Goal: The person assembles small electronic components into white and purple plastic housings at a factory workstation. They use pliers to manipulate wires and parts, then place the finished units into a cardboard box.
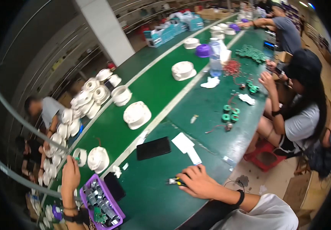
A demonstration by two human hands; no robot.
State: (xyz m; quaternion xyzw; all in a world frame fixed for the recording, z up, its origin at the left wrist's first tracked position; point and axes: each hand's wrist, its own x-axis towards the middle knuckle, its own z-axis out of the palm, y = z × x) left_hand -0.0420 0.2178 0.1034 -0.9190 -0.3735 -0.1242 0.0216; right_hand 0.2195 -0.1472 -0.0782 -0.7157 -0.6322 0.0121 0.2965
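Observation:
On the dark green table, my right hand (200, 181) is closed round a pair of small pliers (172, 181) with black and yellow handles, jaws pointing left. My left hand (70, 174) reaches up over the belt's near edge, its fingers pinched at a small green piece (77, 159) too small to make out. Just past those fingertips are a white ring-shaped housing (82, 157) and a round white housing (98, 159). Under my left forearm stands a purple basket (116, 210) holding dark cylindrical parts (103, 205) and a green circuit board (100, 216).
Two dark phones (154, 148) (114, 186) and white paper (183, 143) lie on the table. White housings (136, 115) ride the green conveyor belt (154, 97). Green coils (230, 114), red parts (232, 68) and a bottle (215, 57) stand farther off. Co-workers sit at right (301, 126) and left (52, 111).

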